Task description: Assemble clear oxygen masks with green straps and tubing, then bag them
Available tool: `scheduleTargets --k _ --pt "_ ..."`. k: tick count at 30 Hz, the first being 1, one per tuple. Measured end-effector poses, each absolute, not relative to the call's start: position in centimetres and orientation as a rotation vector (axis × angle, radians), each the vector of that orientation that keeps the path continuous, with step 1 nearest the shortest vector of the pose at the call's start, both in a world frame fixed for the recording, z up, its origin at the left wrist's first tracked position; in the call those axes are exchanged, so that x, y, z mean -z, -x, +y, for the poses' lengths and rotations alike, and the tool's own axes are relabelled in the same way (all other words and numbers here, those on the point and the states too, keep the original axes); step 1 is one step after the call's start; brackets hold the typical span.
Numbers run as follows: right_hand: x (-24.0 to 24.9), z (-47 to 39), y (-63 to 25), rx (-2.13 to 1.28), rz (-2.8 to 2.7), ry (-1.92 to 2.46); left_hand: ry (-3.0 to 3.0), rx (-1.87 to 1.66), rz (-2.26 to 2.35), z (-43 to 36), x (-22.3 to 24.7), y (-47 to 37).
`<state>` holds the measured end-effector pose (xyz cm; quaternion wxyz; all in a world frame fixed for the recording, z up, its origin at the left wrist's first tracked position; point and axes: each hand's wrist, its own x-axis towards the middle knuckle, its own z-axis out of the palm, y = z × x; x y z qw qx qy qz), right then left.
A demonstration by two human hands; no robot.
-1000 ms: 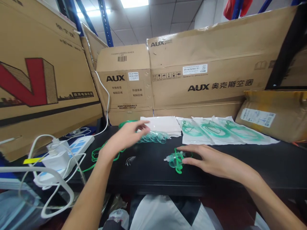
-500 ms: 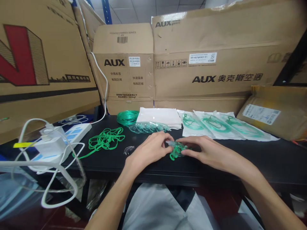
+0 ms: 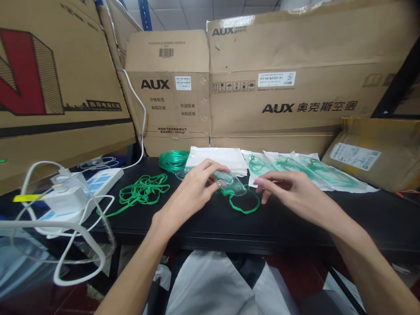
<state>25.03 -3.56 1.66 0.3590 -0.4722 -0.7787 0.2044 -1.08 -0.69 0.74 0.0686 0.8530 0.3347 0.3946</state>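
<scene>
My left hand [image 3: 195,189] is closed on a clear, green-tinted oxygen mask [image 3: 236,185], gripping its left side between thumb and fingers just above the black table. A green elastic strap [image 3: 245,211] hangs from the mask and spreads in a loop on the tabletop. To the right of that loop is my right hand [image 3: 284,188], its fingers loosely bent and apart, with nothing visible in them. Behind my left hand, more clear masks [image 3: 181,174] lie partly covered by it, in front of a stack of white sheets or bags [image 3: 218,156].
Coiled green tubing [image 3: 173,161] lies at the back, and a tangle of green elastic cord [image 3: 144,190] at left. White packets with green tubing [image 3: 290,165] line the back right, beside a taped parcel [image 3: 352,151]. A power strip [image 3: 106,179] with cables occupies the left; cardboard boxes [image 3: 173,105] stand behind.
The strap, bunched between both hands before, is now spread in a loop. My left hand has moved up and left with the mask; my right hand has drawn away to the right.
</scene>
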Motion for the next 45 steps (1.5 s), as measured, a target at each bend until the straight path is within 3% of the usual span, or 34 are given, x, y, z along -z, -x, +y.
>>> scheduleTargets --k 3,10,15,27,45 --pt "-1.8 -3.8 -24.5 -0.52 -1.892 1.172 -2.564 -1.225 0.883 -1.2 -0.8 0.2" --pt "-0.8 -3.5 -23.0 -0.898 -1.912 0.889 -2.291 -1.293 0.767 -1.5 -0.3 -1.4" --pt "-0.8 -3.4 -23.1 -0.79 -1.73 0.912 -1.996 -1.122 0.805 -1.2 0.3 -1.8" --pt "-1.3 -3.4 -24.6 -0.78 -1.685 0.903 -2.175 -0.987 1.023 -1.6 -1.4 0.0" --pt "-1.4 -4.0 -23.8 -0.874 -1.75 0.923 -2.16 -0.83 0.932 -2.3 -1.8 -0.2"
